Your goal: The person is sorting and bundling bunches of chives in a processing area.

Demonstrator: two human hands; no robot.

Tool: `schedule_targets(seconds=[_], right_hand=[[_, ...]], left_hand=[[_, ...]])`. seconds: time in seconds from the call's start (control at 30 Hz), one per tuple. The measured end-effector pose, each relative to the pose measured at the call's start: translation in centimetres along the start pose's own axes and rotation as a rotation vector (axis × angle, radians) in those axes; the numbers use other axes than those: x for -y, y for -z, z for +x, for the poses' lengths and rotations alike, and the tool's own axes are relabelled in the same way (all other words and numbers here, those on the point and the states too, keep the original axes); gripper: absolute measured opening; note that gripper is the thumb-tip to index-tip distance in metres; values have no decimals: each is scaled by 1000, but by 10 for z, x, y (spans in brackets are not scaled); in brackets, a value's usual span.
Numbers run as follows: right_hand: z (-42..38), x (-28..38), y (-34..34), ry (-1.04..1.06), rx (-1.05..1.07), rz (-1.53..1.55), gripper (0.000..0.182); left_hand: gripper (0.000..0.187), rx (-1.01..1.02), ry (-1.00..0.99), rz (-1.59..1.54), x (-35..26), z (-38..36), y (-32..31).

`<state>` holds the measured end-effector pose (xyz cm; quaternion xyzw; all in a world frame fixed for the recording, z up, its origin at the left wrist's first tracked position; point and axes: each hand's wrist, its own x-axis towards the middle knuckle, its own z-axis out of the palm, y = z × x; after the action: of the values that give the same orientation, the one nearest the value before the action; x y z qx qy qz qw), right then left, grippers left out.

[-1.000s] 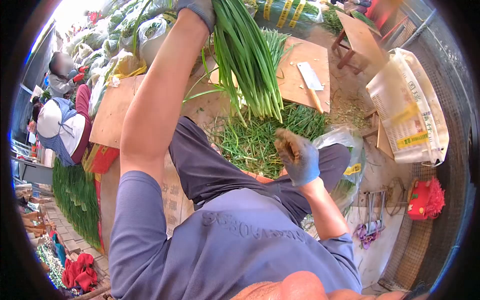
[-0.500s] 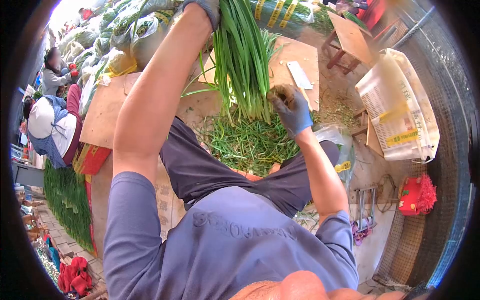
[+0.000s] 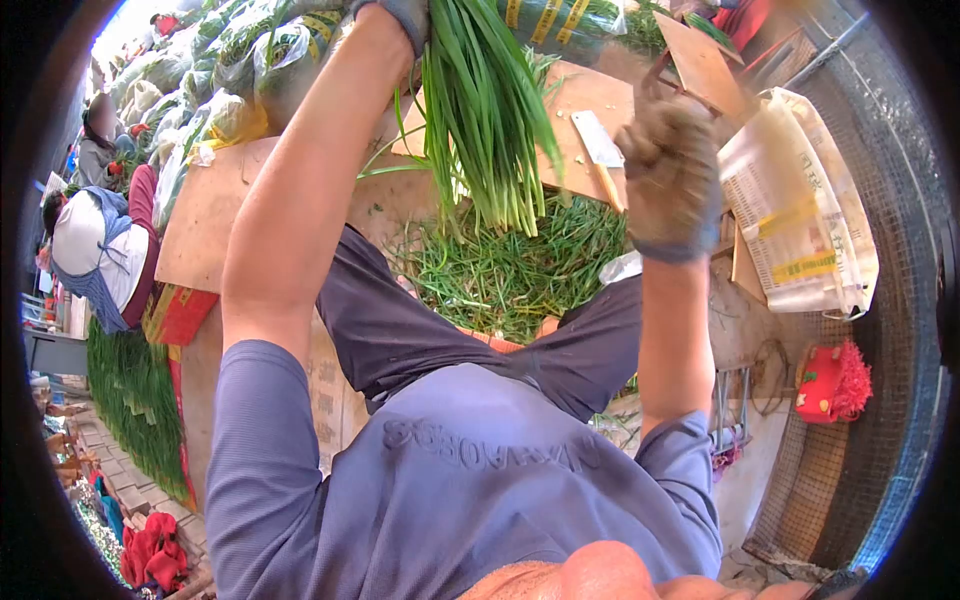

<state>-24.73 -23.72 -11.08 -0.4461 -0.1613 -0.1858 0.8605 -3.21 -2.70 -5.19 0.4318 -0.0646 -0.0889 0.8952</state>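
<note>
My left hand [image 3: 408, 18], in a grey glove and partly cut off by the top edge, holds up a thick bunch of garlic chives [image 3: 485, 110]. The leaves hang down, with their pale stem ends at the bottom. My right hand [image 3: 672, 165] wears a dirty grey-blue glove and is raised to the right, apart from the bunch. Its fingers look curled but are smeared by motion. Beside it, a cleaver [image 3: 598, 150] with a wooden handle lies on a wooden board [image 3: 575, 95]. A heap of loose green leaves [image 3: 510, 270] lies below the bunch, between my legs.
Bagged greens [image 3: 285, 55] are piled at the upper left. Two people sit at the far left, near more chives [image 3: 135, 410]. To the right are a small wooden stool [image 3: 700, 65], a large printed sack [image 3: 800, 210], a red bag [image 3: 833, 385] and a mesh fence [image 3: 890, 200].
My right hand has moved away from the stem ends, to the right and up past the cleaver. My left hand still holds the bunch, which has shifted slightly left.
</note>
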Motion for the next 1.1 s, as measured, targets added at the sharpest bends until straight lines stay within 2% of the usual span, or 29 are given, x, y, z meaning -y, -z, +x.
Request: schedule_targets(seconds=[0.03,0.07,0.13,0.2,0.27,0.3,0.37,0.43,0.47,0.53,0.63,0.67,0.77,0.87,0.97,1.0,1.1], right_hand=[[-3,16,2,-117,125,323,22],[-12,25,-1,-106,216,403,28],[-42,16,11,-49,197,295,34],[-66,-6,30,-256,528,-513,29],[-91,-40,56,-439,823,-1331,41],[-106,-65,79,-202,1002,-1679,36],[-91,-44,57,-668,497,-1181,34],[-75,-37,48,-178,121,-1311,31],[-64,-26,41,-361,-4,-1248,28],[-47,-49,66,-260,-48,-1114,27],[-41,-66,83,-166,-56,-951,26],[-40,-70,85,-147,-42,-902,26],[-39,-68,80,-36,-15,-1087,24],[-39,-75,89,-86,-16,-1092,23],[-39,-78,92,-67,28,-1104,22],[-36,-80,93,-21,74,-1139,20],[-35,-79,91,-54,96,-1075,17]], left_hand=[[32,-26,-12,-54,-2,-1,-4],[31,-14,-22,-60,-5,-2,-7],[30,10,-18,-70,-1,-6,-10],[30,9,-65,-25,-3,-10,-12],[31,1,-100,19,-5,-8,-9],[32,-2,-107,34,-5,-4,-9],[33,-3,-103,51,-4,-10,-17],[34,5,-74,64,-6,-41,-42],[34,86,-61,46,-3,-28,-34],[34,256,-51,9,-5,12,-12],[36,143,-91,71,-7,-5,-27],[34,166,-106,53,-5,-3,-25],[32,369,-117,137,-9,-18,-31],[37,435,-113,0,-6,-34,-53],[42,583,-263,137,-5,-17,-42],[40,537,-220,84,-5,-20,-46],[39,439,-71,-7,-5,-31,-44]])
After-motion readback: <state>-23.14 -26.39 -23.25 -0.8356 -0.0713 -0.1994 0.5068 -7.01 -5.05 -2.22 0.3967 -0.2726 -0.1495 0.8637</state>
